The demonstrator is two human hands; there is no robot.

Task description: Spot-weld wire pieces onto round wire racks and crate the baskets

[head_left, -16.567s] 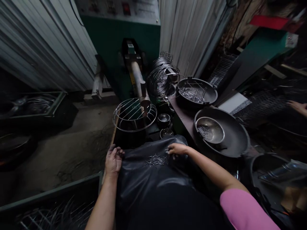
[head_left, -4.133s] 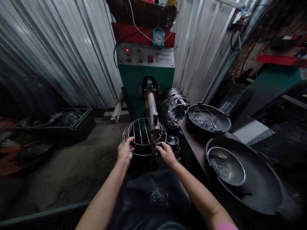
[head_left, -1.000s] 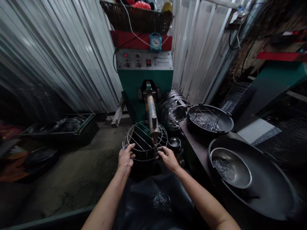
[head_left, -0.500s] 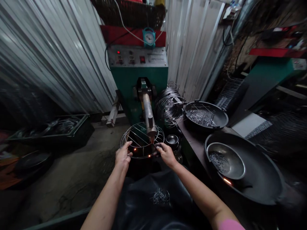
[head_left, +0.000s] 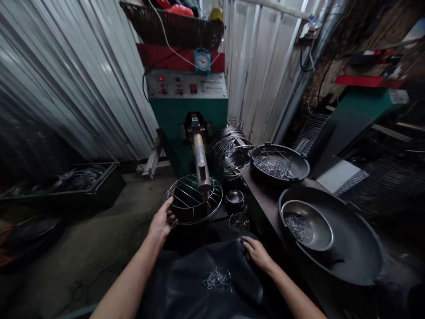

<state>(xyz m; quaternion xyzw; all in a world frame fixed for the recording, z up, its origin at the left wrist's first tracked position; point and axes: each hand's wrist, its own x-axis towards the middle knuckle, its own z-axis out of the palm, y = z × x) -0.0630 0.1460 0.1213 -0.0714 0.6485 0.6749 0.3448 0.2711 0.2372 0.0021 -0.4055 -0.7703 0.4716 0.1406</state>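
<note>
One wire rack (head_left: 188, 208), mid-frame, is being touched at its left rim by left hand (head_left: 160, 224), clamping unclear; loose wires (head_left: 217, 279), lower centre, are being flanked at upper right by nearer right hand (head_left: 258, 253), closure unclear.

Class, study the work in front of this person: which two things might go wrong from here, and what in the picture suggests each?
1. The machine's tip shows a small red glow over the round wire rack, so the bare left hand beside it might get burned.
2. Loose wire pieces lie on the dark apron; a tug by the right hand at its edge could spill them.
</note>
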